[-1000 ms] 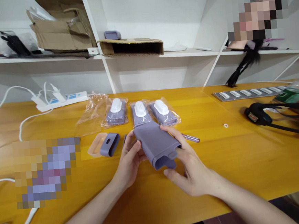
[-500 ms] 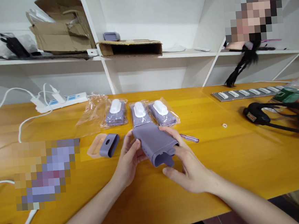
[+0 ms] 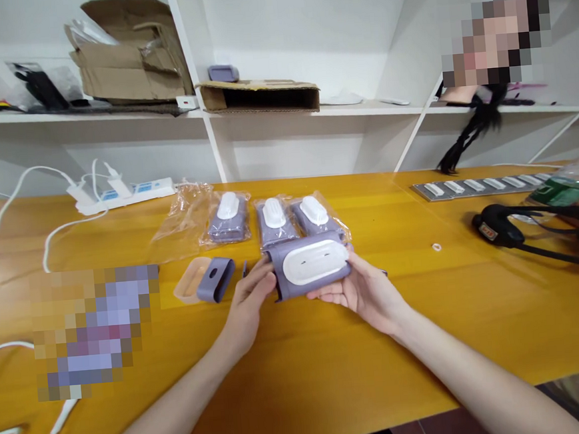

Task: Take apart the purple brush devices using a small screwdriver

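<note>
Between my two hands is a purple plastic housing (image 3: 280, 271) with a white oval piece (image 3: 313, 262) on the side facing me. My left hand (image 3: 250, 297) grips its left end, thumb in front. At the right end my right hand (image 3: 368, 288) holds it, fingers curled underneath. To the left lies a short purple sleeve (image 3: 219, 279) with a dark oval hole, leaning on a peach oval tray (image 3: 187, 285). Just behind the housing rest three bagged purple units with white oval tops: a left one (image 3: 228, 223), a middle one (image 3: 275, 226) and a right one (image 3: 314, 215).
A white power strip (image 3: 127, 196) with cables sits back left. At the right are a grey strip of white pieces (image 3: 475, 187), a black strapped device (image 3: 495, 224), a small ring (image 3: 437, 247) and a green-labelled bottle (image 3: 561, 192). A cardboard box (image 3: 260, 97) stands on the shelf.
The housing has been turned over: its open end faced me before, and now the white oval side shows. My right hand has moved from the opening to the right end. The view shifted slightly.
</note>
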Tool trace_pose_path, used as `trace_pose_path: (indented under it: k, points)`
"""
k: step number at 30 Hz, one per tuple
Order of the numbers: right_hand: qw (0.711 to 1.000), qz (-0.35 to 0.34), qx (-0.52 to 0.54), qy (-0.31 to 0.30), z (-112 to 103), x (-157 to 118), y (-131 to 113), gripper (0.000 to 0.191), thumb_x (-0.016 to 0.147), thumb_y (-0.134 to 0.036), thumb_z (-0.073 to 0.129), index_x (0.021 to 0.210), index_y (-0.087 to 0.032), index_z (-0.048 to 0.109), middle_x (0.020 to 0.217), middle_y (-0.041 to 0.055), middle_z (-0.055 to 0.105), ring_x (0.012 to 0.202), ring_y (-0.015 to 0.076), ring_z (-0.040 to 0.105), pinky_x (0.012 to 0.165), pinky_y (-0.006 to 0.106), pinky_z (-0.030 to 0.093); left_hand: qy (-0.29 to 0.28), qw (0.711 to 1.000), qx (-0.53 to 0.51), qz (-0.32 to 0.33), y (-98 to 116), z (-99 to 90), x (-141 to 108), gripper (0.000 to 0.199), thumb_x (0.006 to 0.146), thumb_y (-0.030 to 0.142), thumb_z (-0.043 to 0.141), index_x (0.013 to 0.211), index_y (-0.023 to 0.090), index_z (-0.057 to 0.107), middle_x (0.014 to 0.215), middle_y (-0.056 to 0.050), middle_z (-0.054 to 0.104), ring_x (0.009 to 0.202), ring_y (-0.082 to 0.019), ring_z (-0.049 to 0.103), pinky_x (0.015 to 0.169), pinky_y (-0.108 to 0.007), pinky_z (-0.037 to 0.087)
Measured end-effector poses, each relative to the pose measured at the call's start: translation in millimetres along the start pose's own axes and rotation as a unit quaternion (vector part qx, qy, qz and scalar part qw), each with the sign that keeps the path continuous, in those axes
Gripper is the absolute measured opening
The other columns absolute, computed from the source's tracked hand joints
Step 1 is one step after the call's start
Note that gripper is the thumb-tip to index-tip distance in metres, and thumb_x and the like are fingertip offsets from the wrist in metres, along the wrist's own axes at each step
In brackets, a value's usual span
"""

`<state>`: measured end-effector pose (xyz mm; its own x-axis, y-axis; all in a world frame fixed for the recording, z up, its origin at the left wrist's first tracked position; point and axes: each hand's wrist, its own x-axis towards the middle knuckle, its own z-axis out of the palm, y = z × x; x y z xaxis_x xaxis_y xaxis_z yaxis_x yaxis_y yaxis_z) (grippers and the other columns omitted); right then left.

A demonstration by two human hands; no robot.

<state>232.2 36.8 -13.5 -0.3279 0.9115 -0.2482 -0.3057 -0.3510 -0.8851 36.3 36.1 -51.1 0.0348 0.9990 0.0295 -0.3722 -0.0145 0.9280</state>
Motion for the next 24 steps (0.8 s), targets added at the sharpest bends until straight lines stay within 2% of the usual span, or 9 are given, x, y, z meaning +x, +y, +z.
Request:
trace_pose_path:
  k: [3,6,11,13,15,18,20,22,24]
  points:
    - [0.999,0.042,0.004,-0.028,2,0,1,0.048,0.091,-0.052,0.027,0.106,-0.017,0.055,0.087,0.0099,0.071,0.067,0.0194,0.071,0.064,0.029,0.055,-0.006,1.000,0.022,0.022,-6,-1.9,-2,0.011,0.068,0.032,0.069,0.063,0.022,0.069,0.085,-0.003,0.066,0.100,-0.023,0.052,0.087,-0.029,0.042]
    - [0.998,0.046,-0.017,-0.036,1,-2,3,0.046,0.090,-0.055,0.030,0.106,-0.020,0.056,0.096,0.0090,0.069,0.065,0.0171,0.070,0.055,0.026,0.054,0.040,0.999,-0.028,-0.016,-4,2.6,-3,0.016,0.066,0.029,0.070,0.054,0.020,0.065,0.092,-0.001,0.064,0.093,-0.020,0.053,0.076,-0.026,0.046]
    - [0.988,-0.063,-0.125,0.071,-7,-5,-1,0.034,0.084,-0.050,0.047,0.093,-0.019,0.060,0.102,0.0096,0.065,0.083,0.0191,0.065,0.063,0.029,0.054,0.095,0.988,-0.099,-0.064,9,10.5,-1,0.013,0.066,0.029,0.067,0.064,0.016,0.064,0.081,0.001,0.060,0.073,-0.013,0.054,0.061,-0.024,0.050]
    - [0.956,-0.171,-0.206,0.120,-11,-5,-4,0.023,0.080,-0.041,0.054,0.080,-0.019,0.059,0.108,0.0094,0.061,0.091,0.0204,0.062,0.068,0.031,0.053,0.111,0.983,-0.117,-0.084,12,11.0,-1,0.014,0.067,0.030,0.067,0.069,0.017,0.063,0.076,0.001,0.059,0.070,-0.012,0.054,0.061,-0.024,0.052]
    - [0.899,-0.289,-0.295,0.144,-13,-5,-5,0.010,0.076,-0.026,0.058,0.084,-0.020,0.058,0.119,0.0083,0.055,0.096,0.0202,0.060,0.072,0.033,0.052,0.119,0.979,-0.128,-0.107,15,11.2,-1,0.014,0.067,0.029,0.067,0.072,0.017,0.062,0.078,0.001,0.060,0.070,-0.012,0.055,0.060,-0.024,0.054]
    - [0.818,-0.376,-0.422,0.108,-10,-7,-4,0.045,0.071,-0.008,0.055,0.112,-0.025,0.053,0.127,0.0075,0.053,0.100,0.0203,0.059,0.079,0.035,0.050,0.098,0.979,-0.125,-0.130,17,12.5,-4,0.013,0.070,0.029,0.064,0.076,0.018,0.060,0.078,0.002,0.058,0.067,-0.011,0.055,0.056,-0.022,0.054]
    - [0.777,-0.399,-0.482,0.068,-8,-10,-3,0.052,0.068,-0.004,0.054,0.115,-0.024,0.056,0.118,0.0072,0.060,0.099,0.0211,0.060,0.081,0.034,0.049,0.075,0.981,-0.105,-0.142,17,13.3,-7,0.014,0.071,0.031,0.064,0.078,0.020,0.058,0.076,0.004,0.055,0.063,-0.009,0.053,0.053,-0.021,0.053]
    - [0.759,-0.418,-0.494,0.064,-5,-12,-4,0.044,0.066,-0.003,0.056,0.105,-0.022,0.064,0.105,0.0062,0.067,0.091,0.0213,0.063,0.078,0.031,0.049,0.052,0.984,-0.083,-0.146,16,13.0,-8,0.021,0.071,0.034,0.065,0.086,0.023,0.057,0.078,0.005,0.054,0.060,-0.008,0.051,0.051,-0.020,0.051]
    - [0.784,-0.397,-0.469,0.086,-5,-13,-7,0.036,0.065,-0.006,0.060,0.097,-0.020,0.069,0.094,0.0044,0.071,0.081,0.0207,0.066,0.072,0.029,0.050,0.015,0.988,-0.071,-0.139,14,11.5,-8,0.030,0.072,0.043,0.063,0.095,0.025,0.056,0.082,0.004,0.058,0.059,-0.009,0.052,0.049,-0.020,0.049]
